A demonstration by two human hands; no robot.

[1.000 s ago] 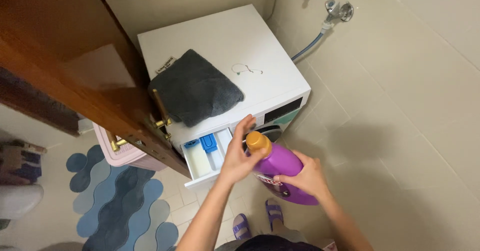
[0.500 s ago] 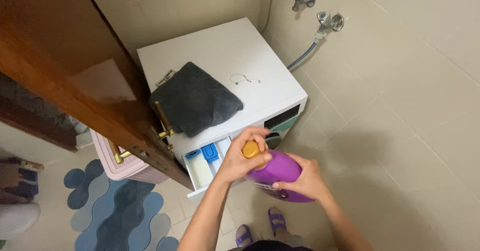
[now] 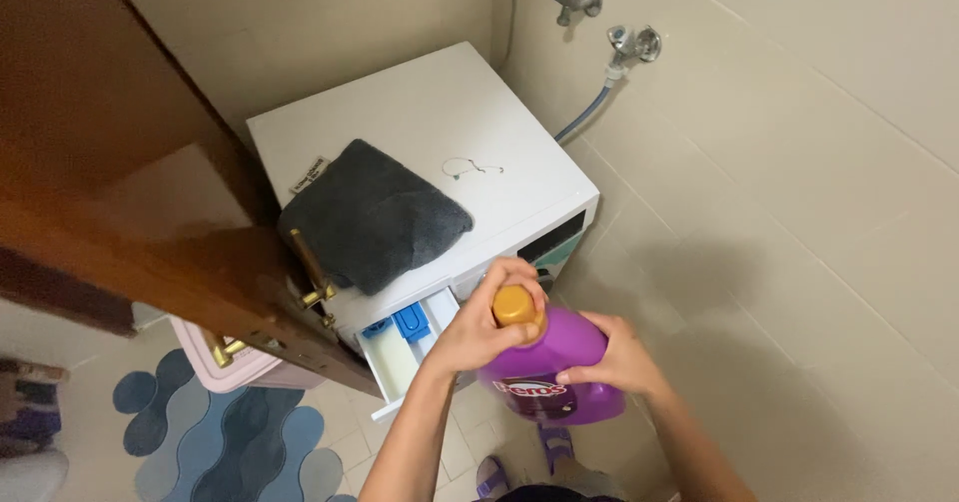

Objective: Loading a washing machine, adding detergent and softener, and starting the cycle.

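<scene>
A brown wooden door [image 3: 120, 192] fills the left side, open, its brass handle [image 3: 312, 280] jutting toward the washer. The white washer [image 3: 430, 132] stands against the far tiled wall, its top facing the camera. On the left part of its top lies a folded dark grey towel [image 3: 375, 212], and a small thin chain [image 3: 470, 168] lies to the right of it, apart. On the floor at near left is a rug [image 3: 220, 442] in blue wave shapes, with a pink bin [image 3: 225, 367] just behind the door's edge. A grey hose [image 3: 589, 112] runs from a wall tap [image 3: 631, 42] down behind the washer at far right.

The washer's detergent drawer [image 3: 405, 347] is pulled out toward the near side. Just right of it, in front of the washer, is a purple bottle [image 3: 559, 367], tilted with its orange cap [image 3: 517, 305] toward the drawer. The right hand [image 3: 614, 357] is wrapped around the bottle's body. The left hand [image 3: 489, 322] is curled closed around the cap.
</scene>
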